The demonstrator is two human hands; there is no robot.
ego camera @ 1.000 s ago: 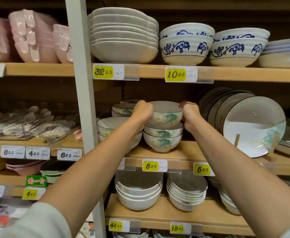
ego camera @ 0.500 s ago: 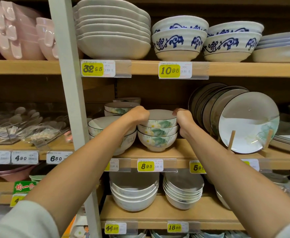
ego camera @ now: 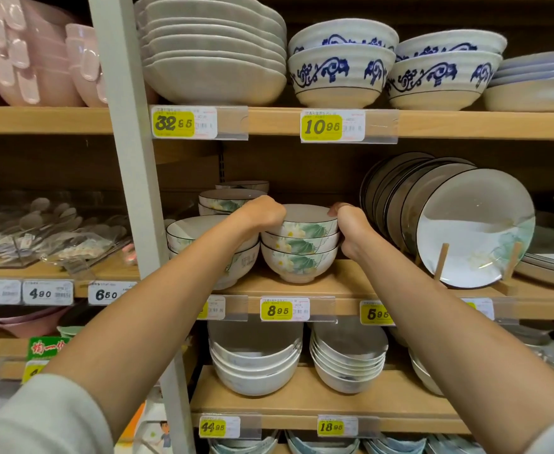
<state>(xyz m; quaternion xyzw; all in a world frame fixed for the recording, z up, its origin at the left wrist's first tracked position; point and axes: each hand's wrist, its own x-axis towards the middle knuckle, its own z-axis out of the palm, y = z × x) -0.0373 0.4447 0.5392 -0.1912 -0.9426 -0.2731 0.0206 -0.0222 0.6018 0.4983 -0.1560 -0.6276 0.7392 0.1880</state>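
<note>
The head view shows a shop rack of wooden shelves with yellow price tags, and the middle shelf (ego camera: 344, 285) carries a stack of three flowered bowls near its front edge, above the 8.95 tag (ego camera: 284, 310). The left hand (ego camera: 262, 213) curls its fingers over the left rim of the top bowl (ego camera: 305, 226) and the right hand (ego camera: 351, 224) grips the right rim. The top bowl sits nested between both hands, with larger bowls (ego camera: 197, 229) just left and upright plates (ego camera: 472, 234) to the right.

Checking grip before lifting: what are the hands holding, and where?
The left hand and right hand grip the topmost white floral ceramic bowl at opposite sides of its rim.
</note>
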